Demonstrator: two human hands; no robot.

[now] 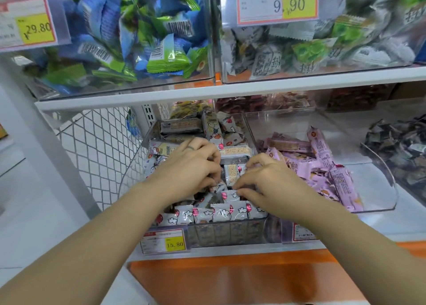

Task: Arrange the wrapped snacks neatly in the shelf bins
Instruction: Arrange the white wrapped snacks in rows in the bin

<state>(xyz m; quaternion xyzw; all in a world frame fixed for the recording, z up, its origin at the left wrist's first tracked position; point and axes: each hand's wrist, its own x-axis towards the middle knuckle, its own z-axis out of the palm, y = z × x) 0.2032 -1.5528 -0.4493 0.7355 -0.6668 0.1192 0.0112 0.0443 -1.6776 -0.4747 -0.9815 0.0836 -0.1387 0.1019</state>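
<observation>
Snack packets of white printed film point(227, 210), pinched by left hand point(191, 166) and right hand point(269, 180).
Probably light and slippery; crimped ends offered the best hold.

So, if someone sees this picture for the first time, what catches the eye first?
The left hand and right hand are close together at the centre, fingers curled on silver cloud-print snacks in a clear bin on the lower shelf. To its right lie pink snacks, and above left, blue and green snacks. The yellow 15.80 price tag on the bin's front also stands out.
</observation>
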